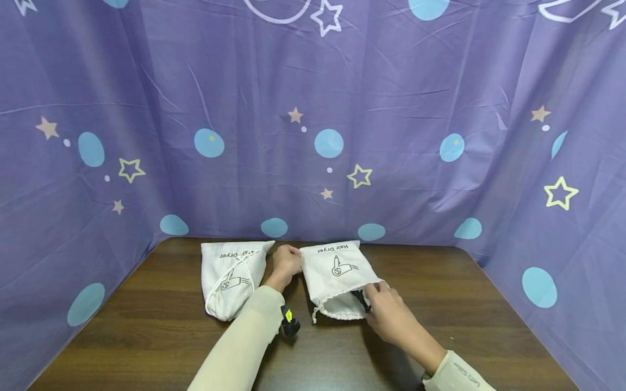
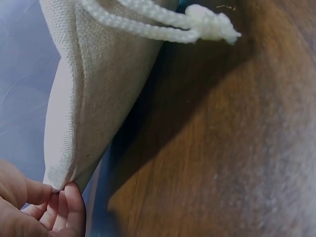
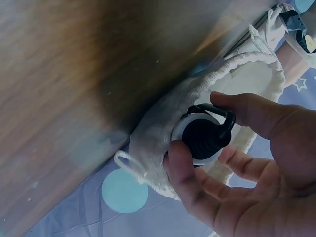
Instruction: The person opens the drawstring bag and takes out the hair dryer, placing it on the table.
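Note:
A white drawstring bag (image 1: 323, 271) printed "Hair Dryer" lies on the table with its mouth towards me, held wide. My left hand (image 1: 287, 259) pinches its far left corner between thumb and fingers; the left wrist view shows the pinched cloth (image 2: 64, 180) closely. At the bag's mouth my right hand (image 1: 388, 310) grips a bottle-like object by its black lid (image 3: 202, 138), which has a carry loop (image 3: 228, 121) and a pale round rim. Fingers and thumb curl about the lid. The rest of the object is hidden inside the bag.
A second white "Hair Dryer" bag (image 1: 227, 277), its cord (image 1: 249, 271) lying across it, stands left of my left forearm. A black wrist camera (image 1: 289, 325) hangs by the left sleeve. The brown wooden table (image 1: 440, 282) ends at a purple patterned curtain (image 1: 401, 184).

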`<state>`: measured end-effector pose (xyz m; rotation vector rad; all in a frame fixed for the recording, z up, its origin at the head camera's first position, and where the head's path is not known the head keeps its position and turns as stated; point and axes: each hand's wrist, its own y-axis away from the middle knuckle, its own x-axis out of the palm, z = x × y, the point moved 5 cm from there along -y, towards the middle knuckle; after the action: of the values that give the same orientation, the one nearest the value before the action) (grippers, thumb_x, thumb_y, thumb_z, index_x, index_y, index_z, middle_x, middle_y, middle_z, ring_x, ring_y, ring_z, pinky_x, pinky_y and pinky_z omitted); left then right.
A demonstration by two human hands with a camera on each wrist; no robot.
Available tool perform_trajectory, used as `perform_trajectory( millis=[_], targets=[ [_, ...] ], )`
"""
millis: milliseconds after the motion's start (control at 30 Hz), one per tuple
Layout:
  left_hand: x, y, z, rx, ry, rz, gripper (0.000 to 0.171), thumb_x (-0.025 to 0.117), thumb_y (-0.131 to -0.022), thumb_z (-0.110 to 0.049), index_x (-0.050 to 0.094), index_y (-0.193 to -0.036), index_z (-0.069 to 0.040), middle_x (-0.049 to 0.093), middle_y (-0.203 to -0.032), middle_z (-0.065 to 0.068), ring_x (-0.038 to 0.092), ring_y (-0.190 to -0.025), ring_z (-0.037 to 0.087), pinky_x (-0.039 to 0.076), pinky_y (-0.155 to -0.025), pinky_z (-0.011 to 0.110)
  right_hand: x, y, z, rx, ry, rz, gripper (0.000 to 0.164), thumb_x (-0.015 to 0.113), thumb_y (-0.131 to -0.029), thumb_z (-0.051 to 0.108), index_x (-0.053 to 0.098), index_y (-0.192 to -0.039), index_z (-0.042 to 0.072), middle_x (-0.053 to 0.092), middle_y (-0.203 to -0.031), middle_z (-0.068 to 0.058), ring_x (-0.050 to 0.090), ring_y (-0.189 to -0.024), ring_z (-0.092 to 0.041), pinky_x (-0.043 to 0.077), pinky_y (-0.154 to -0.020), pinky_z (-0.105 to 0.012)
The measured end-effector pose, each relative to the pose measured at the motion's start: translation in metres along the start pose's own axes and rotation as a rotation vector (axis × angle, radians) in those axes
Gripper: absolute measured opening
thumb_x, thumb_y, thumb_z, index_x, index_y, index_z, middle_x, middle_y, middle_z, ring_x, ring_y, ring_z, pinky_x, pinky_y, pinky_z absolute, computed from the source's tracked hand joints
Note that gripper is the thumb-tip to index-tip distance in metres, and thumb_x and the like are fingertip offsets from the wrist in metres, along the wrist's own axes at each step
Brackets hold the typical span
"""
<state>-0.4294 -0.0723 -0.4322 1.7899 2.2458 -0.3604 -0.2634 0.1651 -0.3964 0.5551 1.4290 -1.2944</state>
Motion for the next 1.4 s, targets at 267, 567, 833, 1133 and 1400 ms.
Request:
perform_trajectory(
  millis=[267,567,833,1133,1400],
  targets=[
    [-0.001,0.001,0.001,-0.019,-0.010,0.010,0.012,0.058,-0.094,0.000,0.069,-0.098,0.003,0.065,-0.096,0.016,0.057,-0.056,0.015,0.054,-0.053,0.028,-0.006,0.006,-0.007,-0.007,-0.008,0.014,0.046,0.090,-0.069,0.003,0.057,-0.101,0.006,0.059,-0.096,-0.016,0.058,-0.073,-0.032,0.049,-0.064,-0.047],
    [0.005,0.014,0.000,-0.100,0.057,0.180,0.019,0.064,-0.094,-0.011,0.052,-0.105,-0.003,0.050,-0.087,0.007,0.054,-0.064,0.014,0.061,-0.065,0.037,-0.003,0.001,-0.009,0.041,0.014,0.022,0.052,0.091,-0.074,0.015,0.057,-0.111,0.001,0.059,-0.098,-0.020,0.062,-0.077,-0.037,0.052,-0.069,-0.052],
    [0.007,0.013,-0.001,-0.103,0.103,0.179,0.027,0.063,-0.089,0.008,0.055,-0.114,0.003,0.050,-0.095,0.012,0.052,-0.055,0.011,0.050,-0.048,0.021,0.000,-0.003,-0.008,0.083,0.019,0.037,0.048,0.090,-0.075,0.013,0.057,-0.108,0.002,0.058,-0.093,-0.018,0.062,-0.078,-0.038,0.052,-0.063,-0.051],
    [0.004,0.011,0.001,-0.088,0.110,0.169,0.026,0.062,-0.090,0.009,0.057,-0.115,0.003,0.051,-0.096,0.014,0.053,-0.056,0.013,0.052,-0.052,0.023,0.000,-0.002,-0.016,0.120,0.032,0.086,0.051,0.089,-0.076,0.012,0.059,-0.116,0.002,0.061,-0.100,-0.017,0.063,-0.084,-0.037,0.054,-0.066,-0.051],
    [0.003,0.008,0.005,-0.063,0.140,0.169,0.023,0.062,-0.090,0.011,0.056,-0.112,0.004,0.053,-0.096,0.014,0.053,-0.056,0.014,0.051,-0.051,0.023,-0.005,0.003,-0.023,0.099,0.004,0.066,0.045,0.090,-0.074,0.011,0.063,-0.110,0.006,0.063,-0.099,-0.010,0.064,-0.084,-0.032,0.054,-0.069,-0.050]
  ],
)
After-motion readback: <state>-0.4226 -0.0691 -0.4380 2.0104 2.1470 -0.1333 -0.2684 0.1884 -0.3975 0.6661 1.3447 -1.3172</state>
